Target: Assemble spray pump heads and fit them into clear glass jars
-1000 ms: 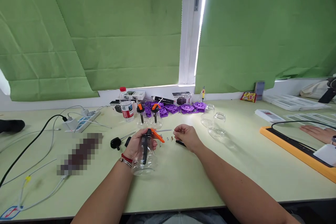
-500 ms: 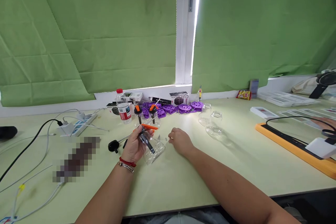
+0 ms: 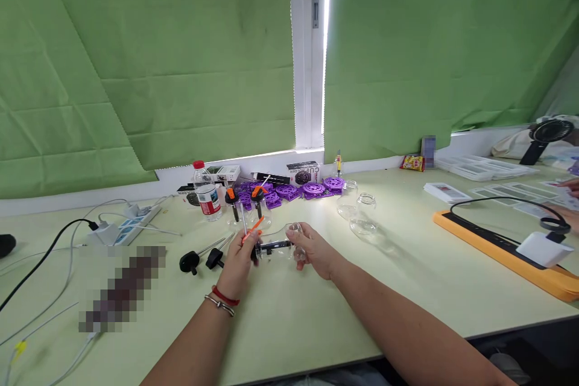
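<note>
- We hold one clear bottle (image 3: pixel 280 246) on its side just above the pale green tabletop (image 3: pixel 316 313), between our two hands.
- Our left hand (image 3: pixel 239 259) grips the bottle's capped end, where a black pump head with one orange lever (image 3: pixel 252 230) sticks out; the fingers are wrapped round it.
- Our right hand (image 3: pixel 314 248) cups the bottle's other, rounded end, fingers curled against the clear wall.
- A black tube (image 3: pixel 274 247) runs lengthwise inside the bottle.
- Left of our left hand, two black knobbed rods (image 3: pixel 199 256) lie on the tabletop, near but not touching it.
- Behind the bottle stand two more clear bottles with orange-and-black tops (image 3: pixel 244 208), close together.
- Right of them, two empty clear jars (image 3: pixel 359 217) with no tops sit side by side, well apart from our hands.
- One water bottle (image 3: pixel 205 193) with a red cap stands at the back, beside a heap of purple plastic parts (image 3: pixel 294 190); we cannot count these.
- One white power strip (image 3: pixel 126 226) lies far left, with cables.
- One orange tray (image 3: pixel 506 247) lies far right, by another person's hand (image 3: pixel 567 214).
</note>
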`<state>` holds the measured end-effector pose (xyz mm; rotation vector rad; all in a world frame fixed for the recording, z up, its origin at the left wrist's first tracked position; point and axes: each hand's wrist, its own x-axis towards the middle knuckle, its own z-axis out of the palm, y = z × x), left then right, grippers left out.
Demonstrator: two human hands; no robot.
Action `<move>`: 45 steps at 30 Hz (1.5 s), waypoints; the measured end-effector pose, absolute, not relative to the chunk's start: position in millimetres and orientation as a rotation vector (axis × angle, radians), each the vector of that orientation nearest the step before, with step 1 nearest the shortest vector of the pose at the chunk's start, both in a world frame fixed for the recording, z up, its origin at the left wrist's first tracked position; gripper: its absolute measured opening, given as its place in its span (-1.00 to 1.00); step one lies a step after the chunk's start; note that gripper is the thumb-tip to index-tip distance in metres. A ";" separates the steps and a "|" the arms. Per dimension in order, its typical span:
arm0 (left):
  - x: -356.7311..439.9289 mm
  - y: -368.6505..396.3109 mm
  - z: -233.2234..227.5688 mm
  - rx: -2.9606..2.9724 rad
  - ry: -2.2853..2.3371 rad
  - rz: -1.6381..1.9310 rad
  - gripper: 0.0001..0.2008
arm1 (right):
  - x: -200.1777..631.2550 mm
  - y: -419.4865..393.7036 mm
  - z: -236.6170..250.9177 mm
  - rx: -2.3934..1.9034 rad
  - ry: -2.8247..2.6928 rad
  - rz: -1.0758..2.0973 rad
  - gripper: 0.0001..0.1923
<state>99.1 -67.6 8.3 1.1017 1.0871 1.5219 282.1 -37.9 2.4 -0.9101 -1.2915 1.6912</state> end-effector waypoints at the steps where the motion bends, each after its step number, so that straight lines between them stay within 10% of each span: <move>1: 99.6 -67.0 7.0 1.118 1.164 1.522 -0.75 | 282.9 -37.3 3.2 -0.934 -1.321 1.662 -0.52; 20: 99.9 -70.2 16.5 0.962 1.334 1.310 -0.62 | 308.3 -50.1 33.6 -0.427 -2.130 0.731 -0.52; 29: 99.1 -71.2 10.5 1.212 1.401 1.546 -0.63 | 305.6 -36.5 19.9 -0.884 -1.685 1.626 -0.28; 45: 99.8 -68.5 11.8 1.251 1.535 1.455 -0.57 | 308.4 -33.0 16.4 -0.566 -1.698 1.407 -0.31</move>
